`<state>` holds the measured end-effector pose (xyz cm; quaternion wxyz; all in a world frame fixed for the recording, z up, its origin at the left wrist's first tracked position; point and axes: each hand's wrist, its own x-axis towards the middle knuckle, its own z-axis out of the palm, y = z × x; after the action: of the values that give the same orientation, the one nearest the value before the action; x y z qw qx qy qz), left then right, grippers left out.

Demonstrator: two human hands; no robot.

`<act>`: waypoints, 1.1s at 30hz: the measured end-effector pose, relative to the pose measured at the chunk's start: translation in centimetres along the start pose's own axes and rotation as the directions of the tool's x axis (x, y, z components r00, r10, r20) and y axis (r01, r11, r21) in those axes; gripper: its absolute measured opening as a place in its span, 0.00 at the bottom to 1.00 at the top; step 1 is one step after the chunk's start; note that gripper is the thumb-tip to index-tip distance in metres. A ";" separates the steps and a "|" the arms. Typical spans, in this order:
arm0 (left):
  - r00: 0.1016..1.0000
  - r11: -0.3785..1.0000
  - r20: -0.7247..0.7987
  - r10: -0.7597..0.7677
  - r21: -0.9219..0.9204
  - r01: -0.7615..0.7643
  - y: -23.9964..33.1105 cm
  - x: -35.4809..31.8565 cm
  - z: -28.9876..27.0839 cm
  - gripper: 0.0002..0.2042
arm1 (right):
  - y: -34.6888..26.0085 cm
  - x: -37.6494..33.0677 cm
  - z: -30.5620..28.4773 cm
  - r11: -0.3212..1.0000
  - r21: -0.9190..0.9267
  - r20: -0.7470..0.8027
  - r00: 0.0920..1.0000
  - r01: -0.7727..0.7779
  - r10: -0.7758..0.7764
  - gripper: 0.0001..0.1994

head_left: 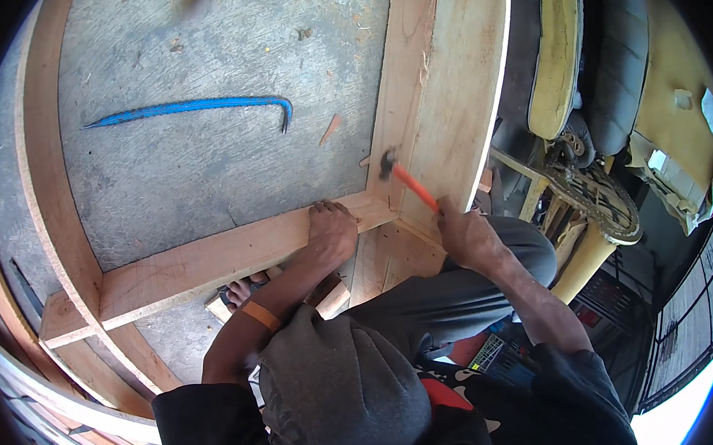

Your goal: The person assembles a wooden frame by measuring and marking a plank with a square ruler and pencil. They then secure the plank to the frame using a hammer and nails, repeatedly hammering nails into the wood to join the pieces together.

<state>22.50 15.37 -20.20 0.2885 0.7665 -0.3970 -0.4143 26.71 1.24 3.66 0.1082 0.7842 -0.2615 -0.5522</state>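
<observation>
My right hand [471,235] is wrapped round the orange-red handle of a claw hammer [414,187]. Its dark head is over the corner where a wooden crosspiece [202,254] meets the long side board [414,78]; whether it touches the wood I cannot tell. My left hand [333,227] grips the crosspiece near that corner, its fingers bent over the far edge. The crosspiece runs left to a curved-looking outer board [47,178] of the same wooden frame. Any nail at the joint is too small to make out.
A blue pry bar [191,107] lies on the concrete floor [229,173] inside the frame, with a wood chip [330,129] nearby. Yellow and grey cushions [555,51] and worn furniture parts stand at the right. More timber [74,436] lies at the lower left.
</observation>
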 end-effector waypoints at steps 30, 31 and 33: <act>0.992 0.996 0.095 0.081 -0.052 -0.076 -0.4 -0.4 -1.8 0.22 | -2.5 2.3 -6.8 0.846 0.472 -0.795 0.533 0.247 0.288 0.17; 0.993 0.997 0.084 0.079 -0.033 -0.076 -0.4 -0.3 -1.8 0.22 | -0.5 2.6 -2.8 0.949 0.226 -0.761 0.647 0.221 0.031 0.18; 0.994 0.996 0.072 0.086 -0.023 -0.084 -0.2 -0.3 -1.7 0.22 | 1.9 1.2 0.8 0.998 -0.051 0.157 0.987 0.030 -0.021 0.21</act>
<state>23.93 15.89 -19.36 0.2990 0.7304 -0.4352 -0.4333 25.72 -0.84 3.27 0.1011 0.7387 -0.2444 -0.6200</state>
